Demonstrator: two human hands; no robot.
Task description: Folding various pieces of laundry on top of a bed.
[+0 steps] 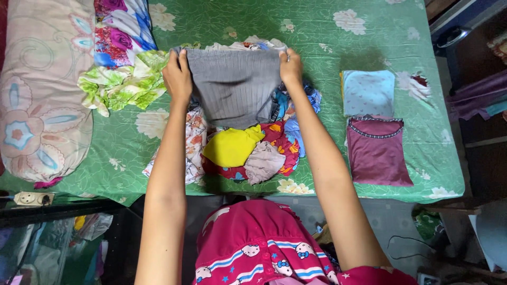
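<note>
On the green bed, the left hand and right hand each pinch a top corner of the grey cloth, stretched crosswise between both grips, hanging toward the clothes heap below.

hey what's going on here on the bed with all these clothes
A person stands at a bed covered by a green floral sheet and holds up a grey ribbed garment by its top corners, the left hand on one corner and the right hand on the other. Below it lies a loose pile of clothes, a yellow piece among them. To the right sit two folded items: a light blue one and a maroon top. A long pillow lies at the left.
</note>
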